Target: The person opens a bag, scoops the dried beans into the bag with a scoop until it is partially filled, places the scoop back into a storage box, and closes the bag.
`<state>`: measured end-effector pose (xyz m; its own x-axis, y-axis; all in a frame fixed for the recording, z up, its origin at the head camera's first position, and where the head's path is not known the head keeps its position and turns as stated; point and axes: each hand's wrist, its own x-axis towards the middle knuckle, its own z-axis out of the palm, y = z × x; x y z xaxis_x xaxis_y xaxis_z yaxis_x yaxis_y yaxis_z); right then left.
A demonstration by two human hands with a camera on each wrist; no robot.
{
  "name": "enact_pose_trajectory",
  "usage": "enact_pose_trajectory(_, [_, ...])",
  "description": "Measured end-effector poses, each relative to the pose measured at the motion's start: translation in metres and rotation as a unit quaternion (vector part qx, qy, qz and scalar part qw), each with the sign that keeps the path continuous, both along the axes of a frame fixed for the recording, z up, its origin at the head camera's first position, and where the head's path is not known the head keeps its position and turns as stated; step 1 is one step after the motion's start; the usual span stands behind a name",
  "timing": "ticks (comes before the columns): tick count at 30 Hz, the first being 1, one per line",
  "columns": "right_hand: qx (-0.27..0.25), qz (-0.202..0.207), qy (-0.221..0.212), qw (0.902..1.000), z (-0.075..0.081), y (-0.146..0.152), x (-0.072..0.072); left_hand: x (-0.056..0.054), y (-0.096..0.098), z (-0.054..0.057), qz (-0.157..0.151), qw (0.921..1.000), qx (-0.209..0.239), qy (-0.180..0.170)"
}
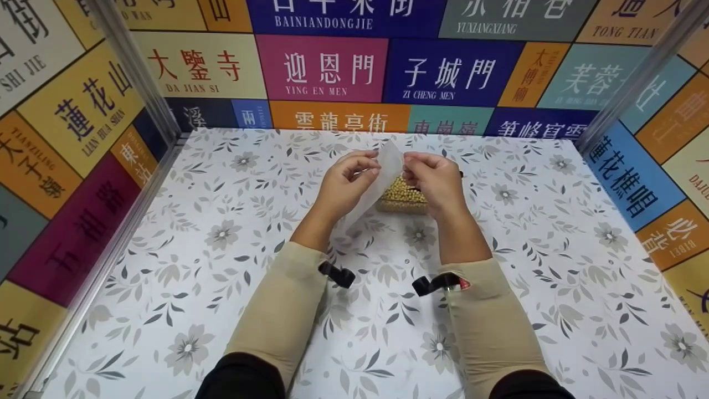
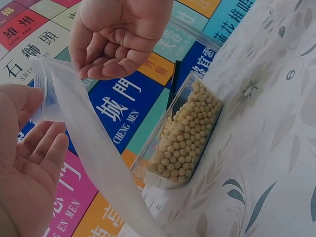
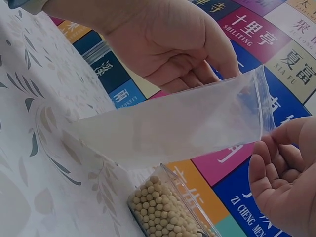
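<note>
Between both hands hangs a translucent zip-lock bag (image 1: 391, 161), its zip edge uppermost and its body sloping down toward the table. My left hand (image 1: 349, 182) grips one side of the bag's mouth, the thumb along the zip strip in the left wrist view. On the opposite corner, the curled fingers of my right hand (image 3: 284, 180) pinch the edge beside the zip. The bag looks flat, with nothing visible inside. Just behind it stands a clear plastic box (image 2: 163, 183) filled with yellow soybeans (image 2: 185, 138), partly hidden by the right hand in the head view.
A dark strip, like a handle, (image 2: 175, 89) sticks up at the soybean box. White cloth with grey flowers covers the table (image 1: 221, 288). Colourful panels with lettering (image 1: 327, 69) wall in the back and both sides, with metal posts (image 1: 138, 72) at the corners.
</note>
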<state>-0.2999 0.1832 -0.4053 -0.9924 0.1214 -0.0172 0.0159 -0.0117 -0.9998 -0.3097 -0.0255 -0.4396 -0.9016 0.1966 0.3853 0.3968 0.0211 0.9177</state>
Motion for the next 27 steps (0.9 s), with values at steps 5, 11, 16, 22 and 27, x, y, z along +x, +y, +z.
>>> enact_pose_trajectory(5, [-0.021, -0.004, 0.002, 0.9998, -0.001, 0.002, -0.002, 0.001, -0.001, 0.000, 0.005, 0.9999, 0.009, -0.001])
enact_pose_trajectory(11, [-0.030, -0.016, 0.000, 0.9994, -0.002, 0.009, -0.005, 0.000, -0.001, 0.000, 0.011, 0.9999, 0.009, -0.002])
enact_pose_trajectory(16, [-0.033, -0.028, 0.009, 0.9990, -0.005, 0.018, -0.010, -0.002, -0.003, -0.002, 0.023, 0.9996, 0.014, -0.001])
enact_pose_trajectory(22, [-0.002, -0.058, 0.019, 0.9981, -0.008, 0.040, -0.013, -0.004, -0.005, -0.002, 0.035, 0.9992, 0.019, 0.002])
enact_pose_trajectory(27, [0.074, -0.076, 0.037, 0.9937, -0.015, 0.066, -0.016, -0.004, -0.005, -0.003, 0.044, 0.9987, 0.024, 0.002])
